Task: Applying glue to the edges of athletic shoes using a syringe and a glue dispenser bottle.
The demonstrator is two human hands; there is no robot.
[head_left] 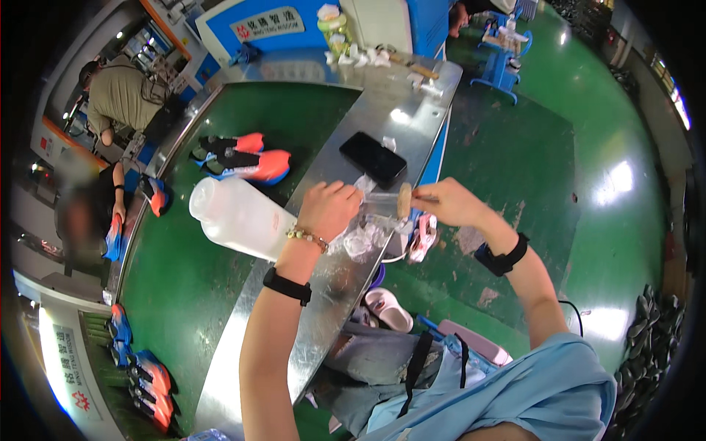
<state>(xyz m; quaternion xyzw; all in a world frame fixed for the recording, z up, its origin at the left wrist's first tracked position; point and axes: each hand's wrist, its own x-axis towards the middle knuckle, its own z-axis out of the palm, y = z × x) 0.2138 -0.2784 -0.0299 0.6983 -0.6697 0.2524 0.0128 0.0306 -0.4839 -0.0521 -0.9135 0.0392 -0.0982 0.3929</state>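
Between my hands, above the metal table edge, is a short clear cylinder with a tan round end [404, 201]; its exact kind I cannot make out. The fingers of my left hand [329, 213] are closed at its clear end. My right hand [447, 201] pinches the tan end with thumb and fingers. Crumpled clear plastic [362, 241] lies just below my left hand. A large white plastic bottle [243, 219] rests on its side left of that wrist. Beyond my hands lies a black phone [373, 157] on the metal surface.
A pair of orange, black and blue shoes [257, 163] lies on the green belt [309, 109]. More shoes [151, 389] sit at lower left. A yellow-green container [335, 33] stands at the back among white scraps. Two people work at far left. A blue chair [501, 70] is at upper right.
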